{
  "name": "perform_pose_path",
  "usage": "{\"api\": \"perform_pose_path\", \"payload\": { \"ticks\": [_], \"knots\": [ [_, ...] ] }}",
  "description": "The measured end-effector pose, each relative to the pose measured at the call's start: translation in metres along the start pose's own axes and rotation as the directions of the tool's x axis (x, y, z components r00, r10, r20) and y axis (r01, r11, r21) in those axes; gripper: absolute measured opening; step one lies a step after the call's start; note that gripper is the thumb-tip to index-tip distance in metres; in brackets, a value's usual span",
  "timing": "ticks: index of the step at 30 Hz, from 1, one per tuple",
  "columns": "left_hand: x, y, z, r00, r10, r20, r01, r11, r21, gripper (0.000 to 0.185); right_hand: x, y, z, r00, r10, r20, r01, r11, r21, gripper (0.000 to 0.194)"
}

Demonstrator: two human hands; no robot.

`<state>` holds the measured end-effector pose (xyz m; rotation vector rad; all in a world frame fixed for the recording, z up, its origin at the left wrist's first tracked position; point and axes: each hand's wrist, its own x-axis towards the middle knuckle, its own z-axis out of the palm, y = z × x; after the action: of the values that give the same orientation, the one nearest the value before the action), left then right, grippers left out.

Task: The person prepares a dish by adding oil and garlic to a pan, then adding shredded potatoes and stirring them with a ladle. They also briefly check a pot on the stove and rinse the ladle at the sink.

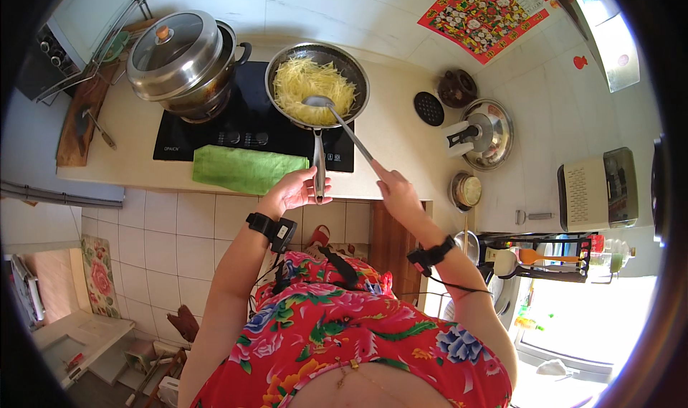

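Note:
A frying pan [355, 70] sits on the right side of a black two-zone cooktop [250, 115]. Pale yellow shreds, apparently potato [303, 77], fill much of it. My left hand [294, 189] is loosely around the end of the pan's metal handle [319, 158], with fingers passing beneath it and the thumb at its left side. In my right hand [400, 195] is the long handle of a metal cooking spatula [352, 133]. Its head rests among the shreds near the pan's front. A folded green cloth [247, 170] lies along the cooktop's front edge, left of the pan handle.
Left of the pan, a large metal pot [196, 104] carries a tilted domed lid [180, 47]. A wooden board [88, 123] with a small utensil lies farther left. On the right counter are a perforated black trivet [428, 109], a brown lidded pot [457, 88] and a steel lid [492, 133].

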<state>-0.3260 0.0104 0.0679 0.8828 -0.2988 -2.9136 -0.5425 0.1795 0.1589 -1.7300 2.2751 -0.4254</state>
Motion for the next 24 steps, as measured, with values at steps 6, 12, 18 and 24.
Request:
{"api": "perform_pose_path", "payload": {
  "ticks": [6,12,18,24],
  "knots": [
    [-0.003,0.000,0.003,1.000,0.001,-0.006,0.000,1.000,0.018,0.027,0.096,0.025,-0.012,0.974,0.190,-0.121,-0.155,0.955,0.251,0.044],
    [-0.004,-0.003,0.003,0.999,0.041,-0.003,-0.041,0.999,0.031,0.029,0.180,-0.012,-0.005,0.947,0.207,0.247,-0.314,0.769,0.557,0.049],
    [-0.002,-0.004,0.002,0.999,0.035,-0.002,-0.035,0.999,0.037,0.028,0.121,-0.031,-0.034,0.947,-0.317,0.053,0.320,0.915,-0.247,0.053],
    [0.001,-0.002,0.003,0.999,0.046,-0.017,-0.045,0.997,0.060,0.027,0.073,0.003,-0.086,0.989,-0.072,0.132,0.120,0.910,-0.397,0.053]
  ]
}}
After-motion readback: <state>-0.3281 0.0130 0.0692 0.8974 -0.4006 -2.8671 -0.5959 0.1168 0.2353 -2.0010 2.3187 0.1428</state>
